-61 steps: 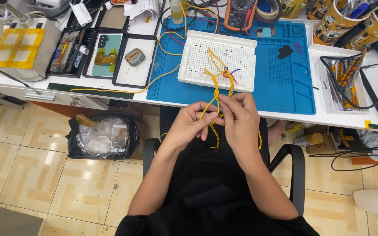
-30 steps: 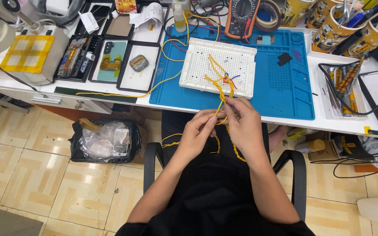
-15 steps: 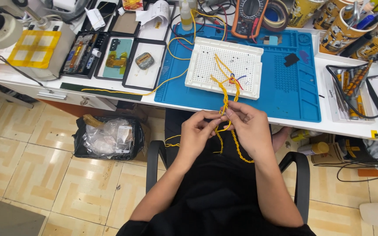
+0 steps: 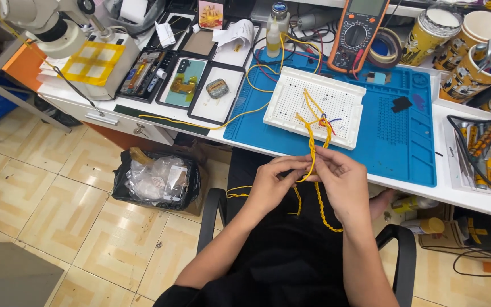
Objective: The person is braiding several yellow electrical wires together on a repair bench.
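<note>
left hand (image 4: 272, 183): fingers curled, pinching | right hand (image 4: 342, 181): pinching (fingertips meet the left's) | forearms bare, converging

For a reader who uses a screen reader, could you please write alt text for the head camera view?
Seen from above, a seated person's left hand and right hand pinch and twist yellow wires that run up to a white breadboard on a blue work mat. The white bench also holds a multimeter, trays of phone parts and a microscope.
</note>
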